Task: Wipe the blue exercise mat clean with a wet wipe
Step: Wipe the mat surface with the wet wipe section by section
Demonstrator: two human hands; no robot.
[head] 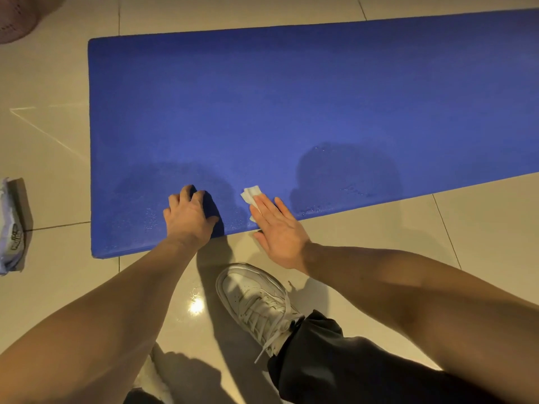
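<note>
The blue exercise mat point(291, 112) lies flat on the tiled floor and runs off to the right. My right hand point(277, 228) lies flat with straight fingers at the mat's near edge, pressing a small white wet wipe point(250, 195) onto the mat. The wipe sticks out beyond my fingertips. My left hand point(188, 215) rests on the mat just to the left, with its fingers bent and pressing down on the surface. Damp, darker patches show on the mat around both hands and further right.
A pack of wet wipes point(13, 228) lies on the floor at the left edge. My white sneaker point(256, 301) and dark trouser leg stand on the glossy tiles just below the mat. A pinkish object point(17, 16) sits at the top left corner.
</note>
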